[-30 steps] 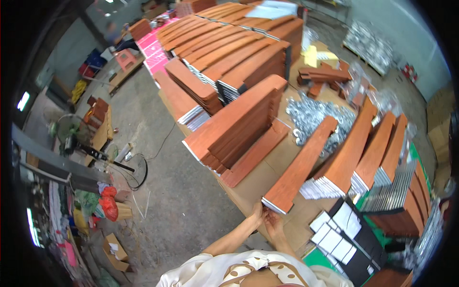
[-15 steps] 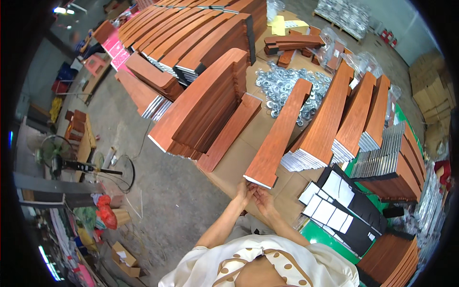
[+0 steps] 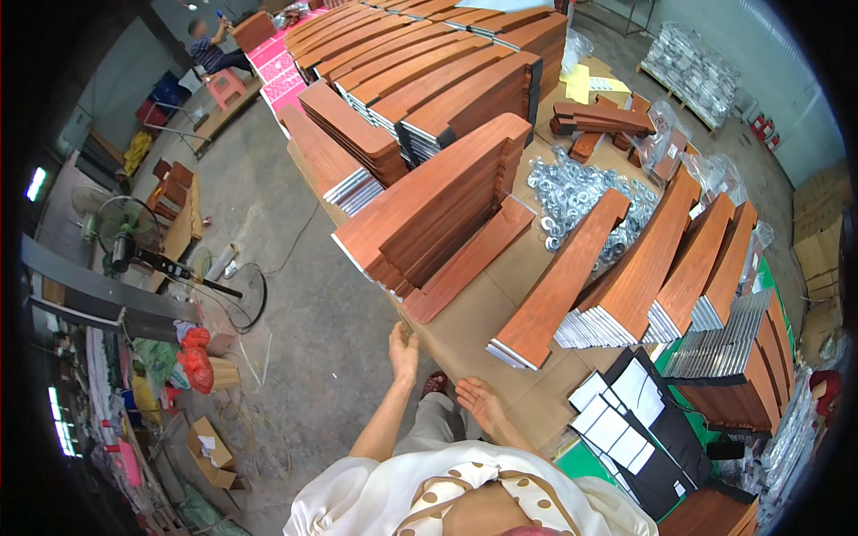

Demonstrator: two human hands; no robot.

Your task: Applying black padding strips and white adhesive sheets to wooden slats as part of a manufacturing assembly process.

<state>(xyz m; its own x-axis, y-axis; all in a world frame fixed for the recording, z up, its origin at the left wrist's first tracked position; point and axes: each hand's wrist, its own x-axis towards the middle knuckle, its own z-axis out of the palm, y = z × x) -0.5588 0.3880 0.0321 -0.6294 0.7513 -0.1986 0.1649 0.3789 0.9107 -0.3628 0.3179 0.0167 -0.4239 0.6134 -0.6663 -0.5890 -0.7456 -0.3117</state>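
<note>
My left hand is held out near the table's front edge, just below a tall stack of curved reddish-brown wood-look panels. Its fingers are apart and nothing is in them. At the table edge my right hand is also open, palm turned up, fingers stretched and empty. Beyond it a short pile of curved brown panels with pale end edges lies on the cardboard-covered table. One straight brown strip rests beside the tall stack.
Loose metal rings are heaped behind the panels. More panel stacks stand to the right, near black folders with white papers. Bundled panels fill the far end. On the floor at left stands a fan; a person sits far back.
Both hands have let go of the near end of the short panel pile and moved apart, the left one going left. The view has shifted, so the table appears farther right.
</note>
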